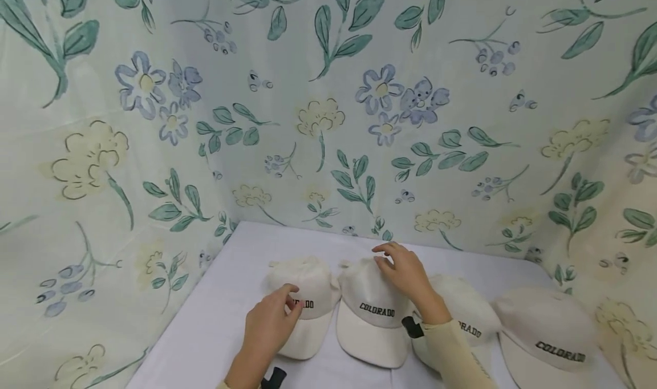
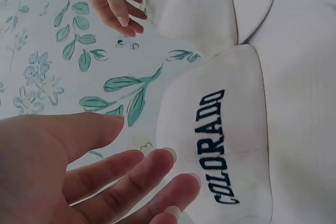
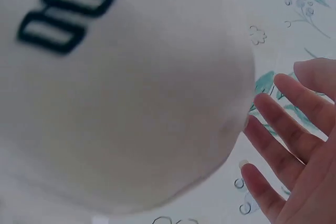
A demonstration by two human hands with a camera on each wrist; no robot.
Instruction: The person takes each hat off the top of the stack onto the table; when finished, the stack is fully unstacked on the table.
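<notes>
Several off-white baseball caps with dark COLORADO lettering sit in a row, brims toward me. My left hand (image 1: 272, 317) is in front of the leftmost cap (image 1: 313, 335) and partly hides its lettering. In the left wrist view its fingers (image 2: 131, 179) are loosely spread and hold nothing. By the crown of the second cap (image 1: 366, 289) is my right hand (image 1: 405, 272), also holding nothing. Its slightly bent fingers (image 3: 286, 150) appear beside a cap crown (image 3: 131, 114) in the right wrist view; whether a fingertip touches it I cannot tell.
To the right sit a third cap (image 1: 459, 300), partly behind my right forearm, and the rightmost cap (image 1: 549, 326). They share a white-covered table (image 1: 205, 326). Floral curtains (image 1: 287, 92) stand behind and at both sides. A black strap piece (image 1: 412, 327) is at my right wrist.
</notes>
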